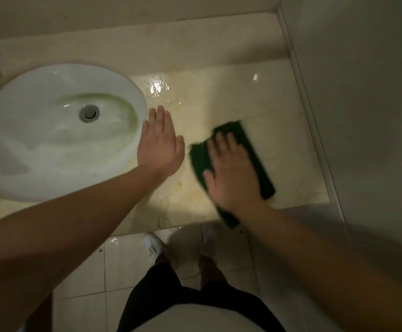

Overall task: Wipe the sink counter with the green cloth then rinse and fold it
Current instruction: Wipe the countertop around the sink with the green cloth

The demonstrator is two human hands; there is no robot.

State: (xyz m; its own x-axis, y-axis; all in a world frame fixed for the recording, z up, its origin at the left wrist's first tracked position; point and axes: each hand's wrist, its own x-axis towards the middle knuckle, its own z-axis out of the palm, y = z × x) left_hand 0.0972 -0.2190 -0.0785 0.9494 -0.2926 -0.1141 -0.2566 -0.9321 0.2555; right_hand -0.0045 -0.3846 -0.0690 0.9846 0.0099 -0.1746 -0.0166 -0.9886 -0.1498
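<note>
Fingers (224,142) flat on green cloth (255,159), counter (279,97)

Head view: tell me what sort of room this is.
Probably a bathroom or washroom: a white oval sink set in a wet marble-look counter, a tiled floor below, and walls close on the right.

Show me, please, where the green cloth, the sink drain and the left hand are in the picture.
green cloth (255,149): head view, on its bare right edge beside the fingers.
sink drain (89,113): head view, on the middle of the metal plug.
left hand (159,144): head view, on the back of the hand.
</note>
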